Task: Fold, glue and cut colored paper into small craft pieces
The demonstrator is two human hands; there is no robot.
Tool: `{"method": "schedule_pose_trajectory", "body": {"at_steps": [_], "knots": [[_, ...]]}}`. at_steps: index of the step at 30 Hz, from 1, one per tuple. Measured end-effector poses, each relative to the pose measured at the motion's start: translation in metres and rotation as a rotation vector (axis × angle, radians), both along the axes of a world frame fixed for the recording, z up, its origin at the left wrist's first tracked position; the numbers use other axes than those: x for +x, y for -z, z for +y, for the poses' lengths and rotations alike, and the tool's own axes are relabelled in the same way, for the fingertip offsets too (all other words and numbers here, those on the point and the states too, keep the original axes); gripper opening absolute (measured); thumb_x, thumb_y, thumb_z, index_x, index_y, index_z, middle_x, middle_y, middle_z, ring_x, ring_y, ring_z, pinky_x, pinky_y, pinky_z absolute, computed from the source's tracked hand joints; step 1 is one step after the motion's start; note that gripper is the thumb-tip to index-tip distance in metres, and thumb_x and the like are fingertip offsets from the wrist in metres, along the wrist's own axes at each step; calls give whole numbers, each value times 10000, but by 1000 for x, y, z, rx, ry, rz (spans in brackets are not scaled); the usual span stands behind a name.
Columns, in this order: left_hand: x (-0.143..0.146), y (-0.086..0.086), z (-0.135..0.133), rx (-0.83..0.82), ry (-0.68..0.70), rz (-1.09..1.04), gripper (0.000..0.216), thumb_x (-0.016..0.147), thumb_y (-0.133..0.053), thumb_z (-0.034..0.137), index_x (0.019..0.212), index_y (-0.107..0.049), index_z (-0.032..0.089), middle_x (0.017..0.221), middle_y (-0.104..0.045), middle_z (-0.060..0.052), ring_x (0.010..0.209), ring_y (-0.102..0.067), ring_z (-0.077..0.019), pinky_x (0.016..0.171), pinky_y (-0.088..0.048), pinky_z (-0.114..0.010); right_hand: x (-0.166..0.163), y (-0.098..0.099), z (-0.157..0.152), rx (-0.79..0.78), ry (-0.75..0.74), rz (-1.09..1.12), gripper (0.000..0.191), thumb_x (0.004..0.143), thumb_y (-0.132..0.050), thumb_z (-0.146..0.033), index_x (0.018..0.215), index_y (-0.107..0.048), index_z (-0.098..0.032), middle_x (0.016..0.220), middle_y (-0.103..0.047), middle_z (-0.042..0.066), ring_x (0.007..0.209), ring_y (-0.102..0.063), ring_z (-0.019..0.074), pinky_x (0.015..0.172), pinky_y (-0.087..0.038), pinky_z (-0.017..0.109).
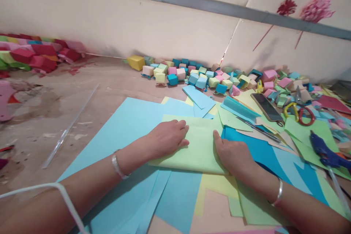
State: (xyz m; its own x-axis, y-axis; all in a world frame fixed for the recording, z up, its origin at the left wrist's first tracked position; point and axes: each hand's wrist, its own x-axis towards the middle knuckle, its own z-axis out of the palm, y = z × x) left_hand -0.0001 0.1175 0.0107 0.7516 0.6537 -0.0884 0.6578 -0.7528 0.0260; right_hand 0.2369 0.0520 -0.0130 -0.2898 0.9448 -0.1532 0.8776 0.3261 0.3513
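A folded light green paper sheet (199, 146) lies on top of a spread of blue, yellow and green sheets on the floor. My left hand (167, 137) rests knuckles-up on the sheet's left part, fingers curled and pressing down on it. My right hand (233, 153) lies on the sheet's right edge, thumb stretched along the paper, its other fingers hidden. Each wrist wears a silver bangle.
Several small folded paper boxes (192, 75) in pastel colours line the wall. A phone (267, 106), scissors (300, 111) and a blue glue gun (326, 153) lie to the right. A clear ruler (68, 128) rests on the left, red and pink boxes (35, 56) beyond it.
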Motion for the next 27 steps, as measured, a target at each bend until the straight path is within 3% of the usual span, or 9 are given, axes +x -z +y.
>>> {"method": "schedule_pose_trajectory", "body": {"at_steps": [3,6,9,12,15,17,20,24,27], "knots": [[5,5,6,27,-21,4,216,970,-472,360,940,-587,179,927,-603,-52,775,-593,-202,539,-359,-303,1,0,0,1,-15,-12,596,812,-454,31,1401,-474,-59,630,-611,78,469,-545,145,420,-266,239],[4,15,11,75,5,-30,197,968,-480,364,935,-572,193,929,-587,-41,775,-573,-193,512,-309,-299,3,0,0,-9,-17,-23,587,826,-443,16,1408,-465,-60,635,-606,81,474,-543,147,423,-256,238],[0,20,13,91,64,-45,231,962,-487,404,1063,-575,216,949,-568,-49,786,-552,-199,512,-283,-298,3,-1,0,-30,-6,-24,585,838,-436,5,1418,-451,-65,657,-612,90,494,-552,152,438,-273,235],[-3,19,15,84,115,-44,284,965,-480,371,1242,-528,331,925,-542,-42,753,-530,-199,506,-258,-293,3,-2,0,-53,12,-23,589,842,-427,7,1427,-436,-65,655,-615,89,505,-562,159,444,-287,236],[-3,15,15,54,130,-65,335,956,-488,356,1290,-512,363,922,-538,-45,755,-526,-205,515,-295,-291,3,-3,1,-45,6,-19,587,844,-414,12,1425,-439,-63,652,-616,86,493,-559,159,435,-288,241],[-1,15,16,28,154,-105,333,958,-479,327,1284,-537,302,962,-564,-64,818,-539,-218,572,-375,-300,3,-2,1,-35,-8,-14,585,844,-413,14,1423,-441,-60,651,-615,85,490,-555,156,433,-290,243],[3,16,18,-87,289,-251,317,980,-396,215,1228,-594,205,1087,-616,-104,993,-553,-230,814,-467,-345,4,-2,1,-30,-8,-17,584,838,-429,11,1417,-447,-58,648,-614,83,482,-545,147,438,-288,239],[8,21,20,-342,399,-496,375,1001,-330,165,1250,-606,211,1324,-597,-91,1221,-533,-183,1033,-425,-333,6,-2,0,-14,-15,-32,572,829,-452,-4,1398,-475,-62,630,-604,80,479,-542,147,432,-244,239],[9,27,18,-330,396,-480,385,1007,-366,221,1351,-539,207,1441,-517,-79,1367,-423,-192,1106,-369,-359,7,-2,-1,25,-38,-32,554,839,-434,-7,1385,-500,-75,603,-585,65,457,-526,143,421,-202,248]]}}
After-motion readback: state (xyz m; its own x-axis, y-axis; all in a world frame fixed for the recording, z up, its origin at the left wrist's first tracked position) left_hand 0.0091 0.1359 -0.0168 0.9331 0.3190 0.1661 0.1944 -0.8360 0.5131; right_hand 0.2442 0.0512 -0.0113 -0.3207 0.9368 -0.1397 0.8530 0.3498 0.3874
